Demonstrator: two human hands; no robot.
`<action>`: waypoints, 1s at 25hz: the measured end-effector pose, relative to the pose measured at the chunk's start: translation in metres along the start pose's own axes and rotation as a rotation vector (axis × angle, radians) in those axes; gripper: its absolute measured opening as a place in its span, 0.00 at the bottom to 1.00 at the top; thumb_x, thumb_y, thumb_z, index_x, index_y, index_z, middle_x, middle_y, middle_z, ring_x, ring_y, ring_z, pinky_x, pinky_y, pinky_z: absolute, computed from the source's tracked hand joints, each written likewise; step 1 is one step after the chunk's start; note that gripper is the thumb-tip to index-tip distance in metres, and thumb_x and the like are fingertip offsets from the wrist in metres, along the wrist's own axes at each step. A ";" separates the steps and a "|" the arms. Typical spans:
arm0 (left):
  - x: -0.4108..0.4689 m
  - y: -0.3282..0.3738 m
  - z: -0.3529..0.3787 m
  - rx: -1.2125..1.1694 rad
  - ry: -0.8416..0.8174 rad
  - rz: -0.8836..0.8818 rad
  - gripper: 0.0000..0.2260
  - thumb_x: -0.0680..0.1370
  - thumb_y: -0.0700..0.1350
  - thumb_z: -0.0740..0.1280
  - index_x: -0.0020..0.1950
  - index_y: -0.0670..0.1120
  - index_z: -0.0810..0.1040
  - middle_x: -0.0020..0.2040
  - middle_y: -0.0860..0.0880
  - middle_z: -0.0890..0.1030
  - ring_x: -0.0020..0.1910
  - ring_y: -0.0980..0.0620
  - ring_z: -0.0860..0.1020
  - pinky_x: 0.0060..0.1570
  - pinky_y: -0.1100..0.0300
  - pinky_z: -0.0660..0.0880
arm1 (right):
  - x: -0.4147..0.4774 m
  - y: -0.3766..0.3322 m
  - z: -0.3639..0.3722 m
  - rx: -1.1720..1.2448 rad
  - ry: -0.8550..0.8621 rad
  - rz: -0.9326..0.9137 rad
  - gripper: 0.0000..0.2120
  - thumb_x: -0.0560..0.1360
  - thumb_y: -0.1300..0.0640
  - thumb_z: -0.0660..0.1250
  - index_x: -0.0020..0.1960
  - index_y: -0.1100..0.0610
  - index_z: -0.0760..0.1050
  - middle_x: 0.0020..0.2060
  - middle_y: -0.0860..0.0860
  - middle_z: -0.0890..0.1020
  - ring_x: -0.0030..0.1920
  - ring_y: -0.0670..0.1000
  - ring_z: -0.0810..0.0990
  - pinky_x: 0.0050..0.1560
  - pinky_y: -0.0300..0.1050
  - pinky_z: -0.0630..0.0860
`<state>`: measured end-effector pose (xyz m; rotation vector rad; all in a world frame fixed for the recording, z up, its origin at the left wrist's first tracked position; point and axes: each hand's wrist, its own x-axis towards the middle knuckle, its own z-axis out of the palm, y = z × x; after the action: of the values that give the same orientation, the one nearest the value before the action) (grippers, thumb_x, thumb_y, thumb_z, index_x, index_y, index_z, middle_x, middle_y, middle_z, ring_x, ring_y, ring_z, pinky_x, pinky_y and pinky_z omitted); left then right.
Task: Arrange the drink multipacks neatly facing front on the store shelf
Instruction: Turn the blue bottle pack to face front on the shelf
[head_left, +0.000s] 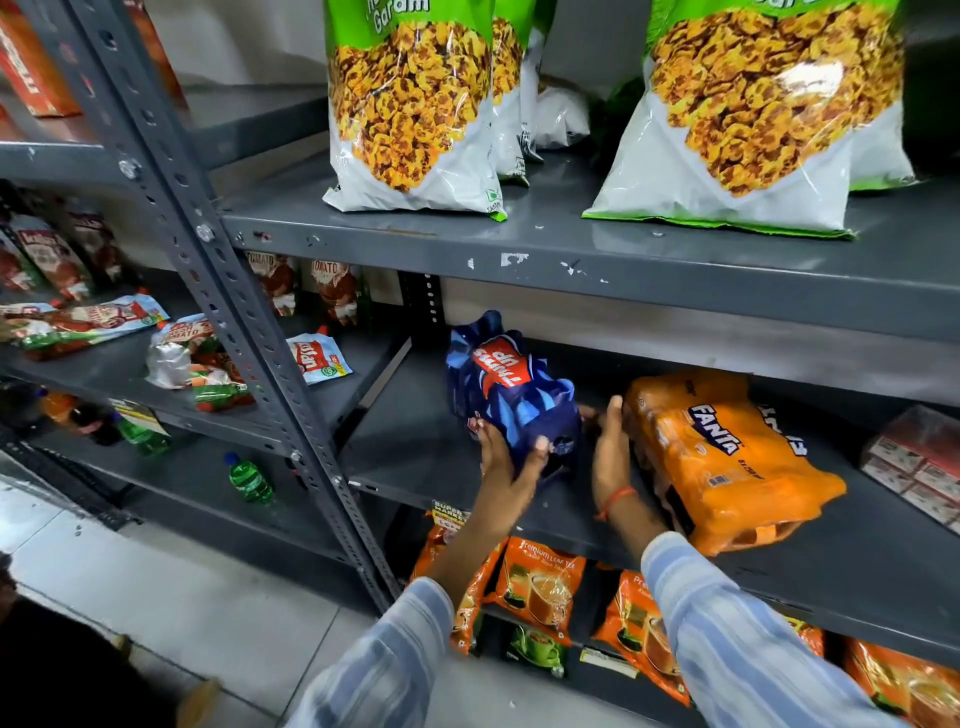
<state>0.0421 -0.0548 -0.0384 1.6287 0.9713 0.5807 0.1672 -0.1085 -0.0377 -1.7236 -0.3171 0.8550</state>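
A dark blue Thums Up multipack (511, 395) lies on the grey middle shelf (415, 457), its label turned sideways. My left hand (506, 457) grips its near end, thumb on top. To its right lies an orange Fanta multipack (727, 457), angled, its near corner over the shelf's front edge. My right hand (610, 452) rests flat against the Fanta pack's left side, in the gap between the two packs, fingers apart.
Large snack bags (410, 114) stand on the shelf above. Red cartons (919, 467) sit at the far right of the middle shelf. Tea packets (540, 587) fill the shelf below. Ketchup pouches (192, 358) and green bottles (249, 478) occupy the left rack beyond the upright post (234, 291).
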 end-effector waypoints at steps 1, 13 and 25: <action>0.003 0.001 -0.009 -0.027 0.010 0.011 0.36 0.78 0.59 0.58 0.76 0.52 0.38 0.79 0.46 0.49 0.75 0.50 0.55 0.74 0.51 0.56 | -0.001 0.000 0.008 0.105 0.012 -0.109 0.22 0.81 0.52 0.51 0.54 0.64 0.79 0.54 0.62 0.82 0.57 0.61 0.77 0.47 0.44 0.74; 0.014 0.019 -0.006 -0.005 0.435 -0.105 0.58 0.65 0.57 0.76 0.75 0.42 0.36 0.76 0.33 0.39 0.76 0.36 0.40 0.75 0.41 0.49 | -0.021 0.021 0.039 0.337 -0.168 -0.192 0.30 0.80 0.43 0.45 0.45 0.56 0.83 0.50 0.56 0.84 0.53 0.50 0.80 0.59 0.42 0.72; 0.065 -0.015 -0.119 0.082 0.080 0.024 0.37 0.74 0.49 0.70 0.76 0.50 0.52 0.75 0.44 0.65 0.71 0.43 0.68 0.68 0.43 0.69 | 0.052 -0.022 0.028 0.036 -0.017 -0.347 0.32 0.74 0.44 0.65 0.74 0.51 0.59 0.73 0.53 0.66 0.71 0.53 0.67 0.65 0.46 0.70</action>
<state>-0.0210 0.0657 -0.0266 1.7032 1.0471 0.6336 0.1890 -0.0499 -0.0399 -1.5680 -0.5897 0.6169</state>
